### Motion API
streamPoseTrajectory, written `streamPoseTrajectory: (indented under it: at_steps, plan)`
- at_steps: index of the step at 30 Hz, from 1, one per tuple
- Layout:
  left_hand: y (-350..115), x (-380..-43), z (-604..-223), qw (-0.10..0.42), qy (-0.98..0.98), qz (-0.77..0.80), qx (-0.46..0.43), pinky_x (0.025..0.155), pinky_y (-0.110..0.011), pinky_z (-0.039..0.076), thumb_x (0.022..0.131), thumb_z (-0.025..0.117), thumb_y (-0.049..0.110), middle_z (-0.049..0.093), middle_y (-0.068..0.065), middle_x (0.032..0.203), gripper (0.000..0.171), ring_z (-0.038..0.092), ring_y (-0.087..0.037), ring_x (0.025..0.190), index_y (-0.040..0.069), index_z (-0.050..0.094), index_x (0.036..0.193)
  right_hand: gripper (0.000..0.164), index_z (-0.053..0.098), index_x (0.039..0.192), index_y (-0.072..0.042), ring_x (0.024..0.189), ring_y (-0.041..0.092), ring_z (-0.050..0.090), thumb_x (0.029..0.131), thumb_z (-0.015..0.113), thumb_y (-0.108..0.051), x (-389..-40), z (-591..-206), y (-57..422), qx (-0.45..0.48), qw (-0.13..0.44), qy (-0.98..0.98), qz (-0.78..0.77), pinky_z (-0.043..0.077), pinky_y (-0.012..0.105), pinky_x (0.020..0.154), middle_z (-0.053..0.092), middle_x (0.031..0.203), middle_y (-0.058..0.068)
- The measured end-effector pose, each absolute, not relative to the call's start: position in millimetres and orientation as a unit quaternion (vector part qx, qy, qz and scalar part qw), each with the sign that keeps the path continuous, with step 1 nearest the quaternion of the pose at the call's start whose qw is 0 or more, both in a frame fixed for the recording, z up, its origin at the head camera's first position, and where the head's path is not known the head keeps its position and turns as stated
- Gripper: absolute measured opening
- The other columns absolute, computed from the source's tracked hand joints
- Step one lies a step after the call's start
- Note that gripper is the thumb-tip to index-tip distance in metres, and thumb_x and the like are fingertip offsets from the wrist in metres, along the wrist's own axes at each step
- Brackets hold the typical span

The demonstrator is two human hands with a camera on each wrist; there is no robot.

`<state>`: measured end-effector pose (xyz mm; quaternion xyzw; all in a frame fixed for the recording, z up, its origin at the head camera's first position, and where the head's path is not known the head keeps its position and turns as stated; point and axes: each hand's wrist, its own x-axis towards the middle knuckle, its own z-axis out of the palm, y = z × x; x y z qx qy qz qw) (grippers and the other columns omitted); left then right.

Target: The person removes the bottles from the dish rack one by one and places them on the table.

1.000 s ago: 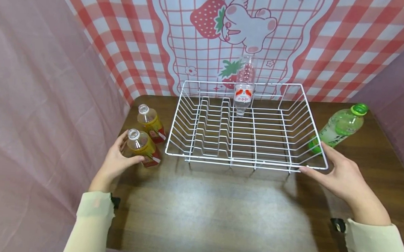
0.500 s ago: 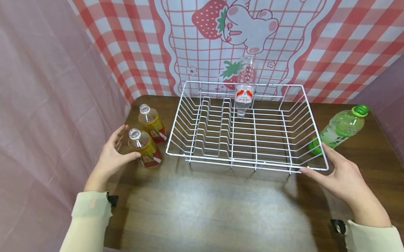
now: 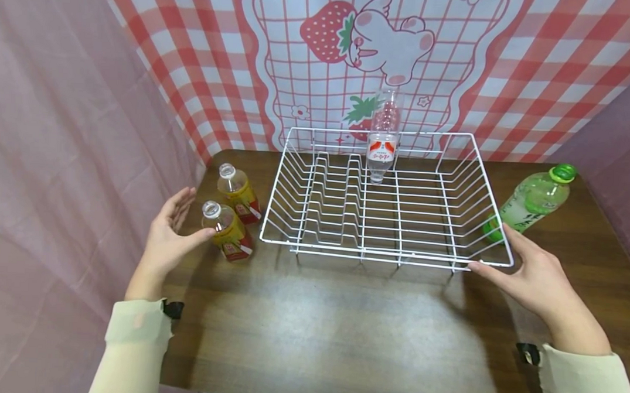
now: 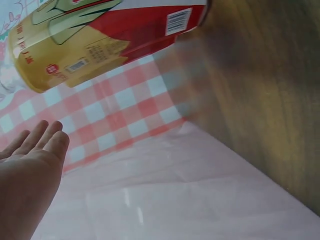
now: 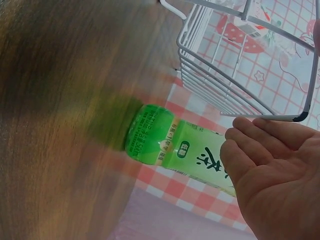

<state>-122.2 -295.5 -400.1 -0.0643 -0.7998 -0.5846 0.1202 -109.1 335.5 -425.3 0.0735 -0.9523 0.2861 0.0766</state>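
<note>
A white wire dish rack [image 3: 397, 256] stands on the table. My left hand [image 3: 165, 237] is spread beside two capless bottles at the rack's left. The front bottle [image 3: 231, 237], with a yellow and red label, overlaps the thumb tip in the head view; the left wrist view shows a gap between that bottle [image 4: 110, 45] and the fingers [image 4: 52, 137]. At the rack's front right corner, my right hand [image 3: 535, 273] has its thumb at the front rim and extended fingers [image 5: 245, 150] along the side rim. A green tea bottle [image 5: 190, 150] stands just beyond those fingers.
Another yellow and red bottle [image 3: 238, 193] stands behind the front one. A clear bottle [image 3: 381, 146] leans upside down at the rack's back. A checked cloth [image 3: 209, 69] hangs behind the table [image 3: 340, 338], with pink curtains at both sides.
My left hand has drawn away from the front bottle, to the left, with its fingers spreading. The right hand stays at the rack corner, and the bottles and rack keep their places.
</note>
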Motion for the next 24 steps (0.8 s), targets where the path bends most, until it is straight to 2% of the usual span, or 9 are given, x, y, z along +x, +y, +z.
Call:
streamPoseTrajectory:
  at_steps: [7,13,24]
  plan:
    - [-292,-121,-390,0.12,-0.788,-0.599,-0.072,0.119,-0.035,0.022,0.075,0.079,-0.018,0.033,-0.026,0.158,0.095,0.03,-0.035,0.146,-0.008,0.029,0.154,0.096,0.044,0.155,-0.01,0.114,0.054,0.053,0.076,0.09,-0.039,-108,-425,335,0.07,0.077,-0.952,0.288,0.04,0.068,0.086,0.054,0.139,0.029]
    - [-290,-119,-381,0.128,-0.79,-0.596,-0.066,0.118,-0.029,0.024,0.074,0.08,-0.019,0.033,-0.025,0.158,0.095,0.03,-0.031,0.147,-0.007,0.031,0.154,0.096,0.045,0.154,-0.009,0.111,0.057,0.053,0.075,0.091,-0.037,-110,-427,335,0.081,0.085,-0.951,0.287,0.04,0.069,0.083,0.054,0.137,0.031]
    - [-285,-118,-365,0.128,-0.827,-0.545,-0.053,0.117,-0.026,0.024,0.075,0.086,-0.006,0.038,-0.016,0.158,0.097,0.033,-0.026,0.146,0.001,0.034,0.156,0.098,0.041,0.156,-0.007,0.114,0.057,0.052,0.076,0.09,-0.038,-110,-427,336,0.072,0.074,-0.953,0.283,0.04,0.07,0.085,0.051,0.14,0.032]
